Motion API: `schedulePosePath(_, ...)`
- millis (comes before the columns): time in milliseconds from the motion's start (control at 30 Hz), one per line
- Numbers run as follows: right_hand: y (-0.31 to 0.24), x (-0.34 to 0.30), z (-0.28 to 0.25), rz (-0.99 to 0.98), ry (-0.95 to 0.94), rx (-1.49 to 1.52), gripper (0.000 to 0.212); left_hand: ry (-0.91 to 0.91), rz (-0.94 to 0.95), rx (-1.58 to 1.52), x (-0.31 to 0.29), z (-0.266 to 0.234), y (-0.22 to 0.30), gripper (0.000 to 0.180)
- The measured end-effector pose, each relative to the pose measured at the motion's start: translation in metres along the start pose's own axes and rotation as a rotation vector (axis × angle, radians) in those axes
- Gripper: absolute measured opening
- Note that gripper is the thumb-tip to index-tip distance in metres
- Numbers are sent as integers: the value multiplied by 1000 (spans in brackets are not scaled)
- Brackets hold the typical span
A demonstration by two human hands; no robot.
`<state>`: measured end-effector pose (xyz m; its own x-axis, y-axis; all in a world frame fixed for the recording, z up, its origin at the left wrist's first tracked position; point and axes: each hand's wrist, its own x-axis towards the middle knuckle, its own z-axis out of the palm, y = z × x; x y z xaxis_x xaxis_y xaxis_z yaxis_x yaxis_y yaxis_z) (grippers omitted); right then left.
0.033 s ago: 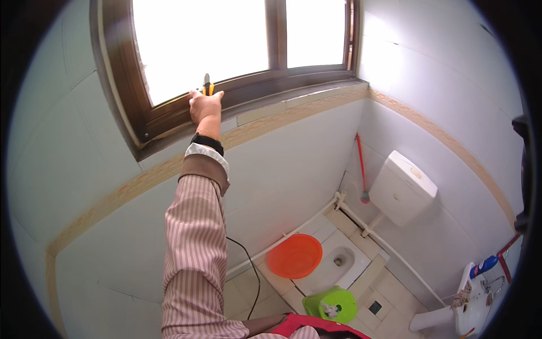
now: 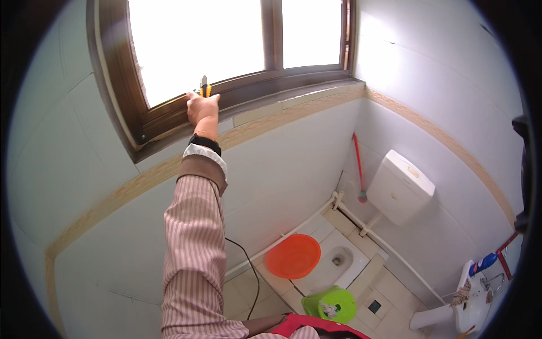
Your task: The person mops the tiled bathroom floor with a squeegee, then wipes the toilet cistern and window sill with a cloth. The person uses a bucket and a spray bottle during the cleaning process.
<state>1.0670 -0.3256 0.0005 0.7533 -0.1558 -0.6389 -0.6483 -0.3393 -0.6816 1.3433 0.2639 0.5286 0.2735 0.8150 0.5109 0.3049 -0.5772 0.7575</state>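
Note:
My left hand (image 2: 202, 109) reaches up and forward to the lower rail of the brown window frame (image 2: 234, 93). Its fingers are closed round a small yellow-and-black tool (image 2: 206, 90) with a narrow, grey, blade-like tip pointing upward. The tip stands out against the bright glass (image 2: 195, 39); whether it touches the frame I cannot tell. A black band circles my wrist, below it a striped sleeve (image 2: 195, 226) with a turned-up cuff. My right hand is out of view.
Below are an orange basin (image 2: 293, 257), a squat toilet (image 2: 339, 260), a green bin (image 2: 345, 305) and a dark cable (image 2: 255, 277). A white cistern (image 2: 398, 189) hangs on the wall near a red-handled brush (image 2: 358, 161). At the lower right stands a washbasin (image 2: 474, 313) with a blue bottle (image 2: 484, 264).
The whole view has shifted very slightly. My left hand keeps its hold on the tool at the window frame.

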Motion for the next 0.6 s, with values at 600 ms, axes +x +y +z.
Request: schedulePosePath(600, 238, -65, -33, -391, 97, -1221, 24, 2, 470, 126, -10, 4, -8, 29)
